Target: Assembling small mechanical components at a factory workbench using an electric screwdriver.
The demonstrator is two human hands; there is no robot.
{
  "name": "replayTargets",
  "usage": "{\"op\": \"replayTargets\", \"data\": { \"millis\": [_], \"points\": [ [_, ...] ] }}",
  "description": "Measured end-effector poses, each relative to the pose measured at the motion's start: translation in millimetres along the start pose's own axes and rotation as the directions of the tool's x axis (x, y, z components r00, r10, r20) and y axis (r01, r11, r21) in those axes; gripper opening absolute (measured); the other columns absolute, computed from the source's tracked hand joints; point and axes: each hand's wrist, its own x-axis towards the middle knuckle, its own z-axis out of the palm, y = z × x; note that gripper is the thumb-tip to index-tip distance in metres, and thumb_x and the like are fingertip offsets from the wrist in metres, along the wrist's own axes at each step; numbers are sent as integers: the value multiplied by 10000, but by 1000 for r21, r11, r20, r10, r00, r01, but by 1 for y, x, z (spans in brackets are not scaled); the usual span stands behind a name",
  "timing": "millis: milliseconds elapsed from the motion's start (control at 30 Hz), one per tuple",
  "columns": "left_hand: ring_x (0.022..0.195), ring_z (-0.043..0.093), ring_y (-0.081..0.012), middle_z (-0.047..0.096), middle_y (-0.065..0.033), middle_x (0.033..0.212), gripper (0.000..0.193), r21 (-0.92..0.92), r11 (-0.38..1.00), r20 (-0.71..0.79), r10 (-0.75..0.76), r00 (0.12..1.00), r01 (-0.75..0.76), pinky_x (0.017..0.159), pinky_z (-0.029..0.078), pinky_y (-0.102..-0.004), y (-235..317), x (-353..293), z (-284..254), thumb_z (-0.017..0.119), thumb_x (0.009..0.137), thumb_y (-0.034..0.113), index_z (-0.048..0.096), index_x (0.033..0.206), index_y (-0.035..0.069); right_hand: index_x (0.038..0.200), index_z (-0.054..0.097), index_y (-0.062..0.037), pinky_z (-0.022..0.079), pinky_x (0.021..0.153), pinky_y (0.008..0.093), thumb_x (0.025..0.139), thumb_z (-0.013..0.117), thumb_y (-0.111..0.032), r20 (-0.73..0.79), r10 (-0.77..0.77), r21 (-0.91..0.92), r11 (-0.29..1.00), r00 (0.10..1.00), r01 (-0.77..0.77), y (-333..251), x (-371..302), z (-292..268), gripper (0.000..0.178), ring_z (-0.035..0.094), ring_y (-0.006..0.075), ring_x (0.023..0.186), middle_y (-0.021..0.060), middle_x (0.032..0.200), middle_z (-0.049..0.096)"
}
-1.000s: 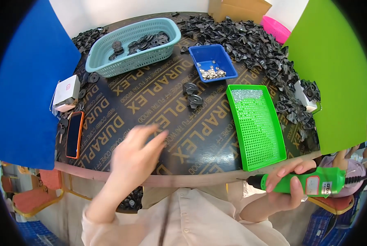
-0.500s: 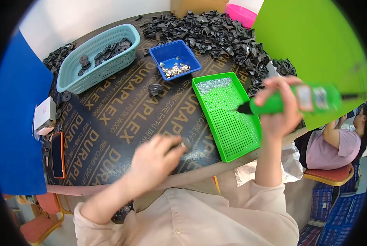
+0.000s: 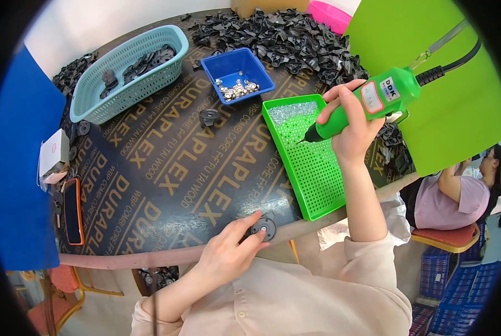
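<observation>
Just left of the green tray, our left fingers pinched a black disc; over the tray, our right fingers gripped a green screwdriver. Our forearm hid part of its right rim; a blue bin and black heap lay beyond the tray.

- The screwdriver in your right hand: glossy green plastic.
- The round part in your left hand, lower centre: dark, smooth, plastic-looking, with a metallic middle.
- Your counter: smooth dark sheet, shiny where light catches it towards lower centre.
- The green tray, right of centre: perforated plastic, glossy rim; the screws inside are bright metal.
- The blue bin, upper centre: smooth plastic.
- Your shirt: matt cloth.
</observation>
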Motion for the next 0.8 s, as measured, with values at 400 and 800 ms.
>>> {"op": "replayTargets", "data": {
  "millis": [400, 800],
  "points": [
    [907, 641, -241, 591, -173, 1162, 370, 97, 995, -37, -4, 999, 8, 691, 549, -284, 7, 2, 9, 737, 762, 154, 633, 1096, 34, 909, 526, 53, 464, 472, 274, 876, 559, -75, 7, -53, 8, 999, 999, 53, -18, 1, 0, 137, 587, 191, 463, 183, 789, 644],
    [815, 671, -217, 632, -209, 1086, 302, 222, 972, -108, 98, 989, -73, 640, 548, -252, 6, -3, 21, 718, 779, 169, 658, 1026, 6, 1079, 383, 18, 569, 570, 376, 868, 509, 43, 426, 30, 258, 954, 904, -153, -96, -84, -8, 248, 628, 282, 592, 304, 967, 580]
  ]
}}
